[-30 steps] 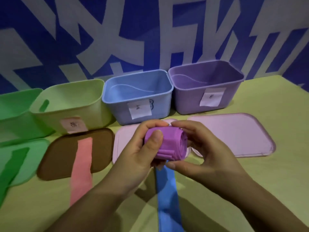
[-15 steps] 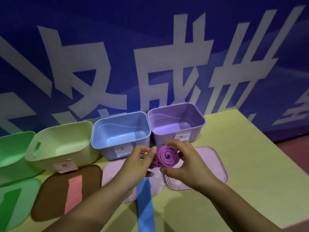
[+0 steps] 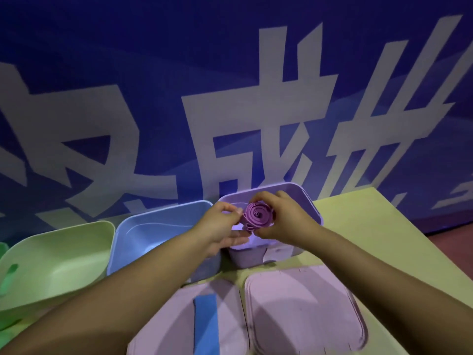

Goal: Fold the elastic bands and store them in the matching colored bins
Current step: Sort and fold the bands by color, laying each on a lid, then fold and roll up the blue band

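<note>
A rolled-up purple elastic band (image 3: 257,216) is held above the open purple bin (image 3: 311,203), its spiral end facing me. My right hand (image 3: 286,221) grips the roll from the right, fingers curled round it. My left hand (image 3: 221,225) pinches its left edge between thumb and fingertips. A flat blue band (image 3: 206,324) lies on a pink lid (image 3: 163,326) close to me. The blue bin (image 3: 153,226) stands left of the purple one.
A pale green bin (image 3: 58,257) sits left of the blue bin, and a darker green bin edge (image 3: 2,249) shows at the far left. A second pink lid (image 3: 304,308) lies in front of the purple bin. A blue wall stands right behind the bins.
Both hands have carried the purple roll forward from over the pink lids to above the purple bin. The view has followed forward, and the pink band and brown lid have left view.
</note>
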Demonstrator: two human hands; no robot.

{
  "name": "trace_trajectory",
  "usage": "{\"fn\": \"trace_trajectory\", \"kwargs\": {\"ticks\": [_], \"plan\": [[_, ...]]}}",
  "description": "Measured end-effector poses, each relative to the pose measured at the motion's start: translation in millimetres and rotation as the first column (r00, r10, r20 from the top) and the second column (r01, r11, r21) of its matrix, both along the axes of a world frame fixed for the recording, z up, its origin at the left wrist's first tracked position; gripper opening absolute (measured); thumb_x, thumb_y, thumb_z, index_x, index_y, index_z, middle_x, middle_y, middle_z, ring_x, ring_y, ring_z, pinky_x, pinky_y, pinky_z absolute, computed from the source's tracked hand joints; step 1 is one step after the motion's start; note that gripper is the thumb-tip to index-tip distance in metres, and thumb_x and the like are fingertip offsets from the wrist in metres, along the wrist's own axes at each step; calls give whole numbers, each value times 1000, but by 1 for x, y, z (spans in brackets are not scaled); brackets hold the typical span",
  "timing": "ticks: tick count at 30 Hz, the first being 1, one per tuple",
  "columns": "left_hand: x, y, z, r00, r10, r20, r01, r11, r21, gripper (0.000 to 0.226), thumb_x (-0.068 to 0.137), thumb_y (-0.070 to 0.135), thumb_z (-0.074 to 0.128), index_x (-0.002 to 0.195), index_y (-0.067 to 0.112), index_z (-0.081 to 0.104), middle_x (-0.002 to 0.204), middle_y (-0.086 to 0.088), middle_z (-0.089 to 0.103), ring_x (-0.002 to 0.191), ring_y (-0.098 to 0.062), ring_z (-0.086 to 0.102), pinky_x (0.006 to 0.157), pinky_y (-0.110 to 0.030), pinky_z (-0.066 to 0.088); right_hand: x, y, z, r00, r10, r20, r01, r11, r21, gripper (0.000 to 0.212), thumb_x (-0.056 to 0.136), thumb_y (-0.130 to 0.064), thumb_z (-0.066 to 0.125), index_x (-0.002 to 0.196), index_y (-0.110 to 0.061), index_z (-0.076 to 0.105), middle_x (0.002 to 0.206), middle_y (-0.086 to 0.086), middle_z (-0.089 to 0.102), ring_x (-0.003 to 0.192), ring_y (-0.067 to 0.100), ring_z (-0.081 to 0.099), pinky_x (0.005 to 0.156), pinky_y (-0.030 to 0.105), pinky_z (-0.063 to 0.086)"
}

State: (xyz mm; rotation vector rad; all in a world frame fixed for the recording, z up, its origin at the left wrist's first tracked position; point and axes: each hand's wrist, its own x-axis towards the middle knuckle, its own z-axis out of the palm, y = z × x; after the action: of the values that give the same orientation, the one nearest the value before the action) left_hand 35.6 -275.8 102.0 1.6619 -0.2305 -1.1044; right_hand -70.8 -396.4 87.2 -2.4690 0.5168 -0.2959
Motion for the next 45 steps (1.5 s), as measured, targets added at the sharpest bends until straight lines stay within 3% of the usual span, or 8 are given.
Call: {"fn": "trace_trajectory", "kwargs": {"ticks": [5,13,21,26,32,36,40,45], "plan": [[38,-48,-38,974,8,-228,11,996,85,43,98,46,36,116,9,50,113,-17,58,90,-40,64,82,-47,53,43,-55,-46,975,89,-205,-73,994,83,67,65,-22,83,121,-25,47,112,3,52,103,17,46,82,22,40],[50,-85,-86,885,118,-449,-21,976,215,55,94,58,30,99,9,54,113,-25,53,86,-37,59,83,-50,45,65,-85,-86,887,214,-410,-165,975,152,62,65,-17,83,116,-21,49,112,6,57,100,21,54,78,28,48],[55,-101,-108,890,85,-448,67,948,312,65,94,60,23,126,9,49,102,-14,56,103,-40,54,94,-53,39,79,-87,-113,776,184,-603,-183,981,64,67,66,-15,82,122,-20,45,122,15,45,104,33,54,77,30,43],[51,-104,-109,889,31,-457,115,951,288,68,95,61,20,132,10,45,135,-17,47,121,-41,48,97,-58,35,78,-88,-128,755,167,-635,-132,986,103,65,69,-17,80,124,-17,45,124,19,45,106,35,54,81,29,43],[50,-101,-104,906,20,-423,102,959,265,64,95,60,22,134,14,42,109,-16,54,106,-39,51,98,-59,34,75,-92,-123,758,198,-621,-150,980,130,80,66,-19,84,134,-17,42,124,11,58,113,29,54,89,30,44],[46,-82,-73,942,5,-336,74,972,224,61,95,58,26,137,16,40,140,-14,42,118,-39,48,91,-54,38,70,-91,-100,759,128,-638,-118,991,59,99,68,-24,83,147,-26,23,137,13,48,120,30,50,98,36,42],[31,-38,-27,983,-40,-179,60,992,112,53,96,53,31,124,13,52,135,-13,47,112,-33,55,90,-46,44,59,-65,-51,896,-12,-444,-44,992,-115,83,78,-21,75,146,-22,28,135,14,47,116,28,52,92,32,42],[8,51,13,996,-10,85,12,1000,-25,50,96,52,32,91,12,62,93,-8,67,74,-19,64,64,-29,49,23,19,3,996,-64,69,67,997,-35,34,86,-16,65,119,-14,59,101,3,63,88,18,59,79,25,44]]}}
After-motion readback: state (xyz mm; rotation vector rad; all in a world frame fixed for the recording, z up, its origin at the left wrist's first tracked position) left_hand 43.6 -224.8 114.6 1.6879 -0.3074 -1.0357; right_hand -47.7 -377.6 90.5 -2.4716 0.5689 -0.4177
